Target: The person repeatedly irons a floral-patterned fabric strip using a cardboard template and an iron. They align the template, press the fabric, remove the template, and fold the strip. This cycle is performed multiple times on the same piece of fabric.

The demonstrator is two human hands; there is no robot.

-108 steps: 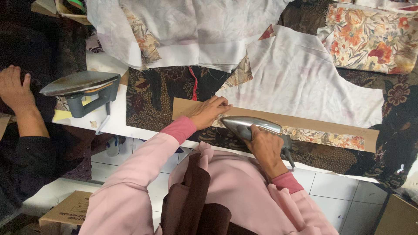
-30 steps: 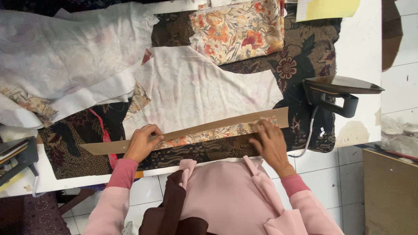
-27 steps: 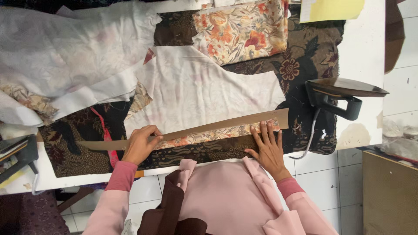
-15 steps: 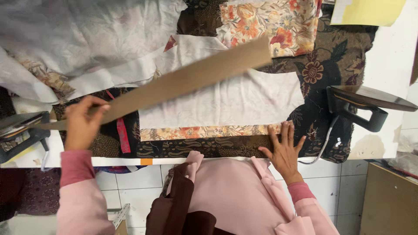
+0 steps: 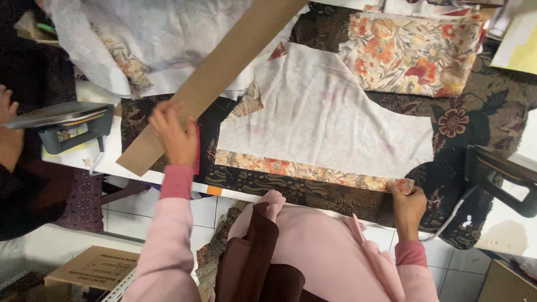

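The cardboard strip [image 5: 215, 78] slants from seven o'clock to one o'clock across the table's left half, over the fabric pile [image 5: 140, 39]. At three o'clock of it lies the cut cloth piece [image 5: 324, 117]; an iron [image 5: 67, 120] stands at nine o'clock.

From up here I see a white desk [image 5: 506, 226] with a dark patterned cloth [image 5: 475, 120] spread over most of its top. Below its near edge the floor [image 5: 131, 215] is pale square tile with grey joints. A brown cardboard box [image 5: 92, 268] sits on that floor at lower left, another brown box corner [image 5: 512, 282] at lower right. Light is even, soft, with faint shadows.
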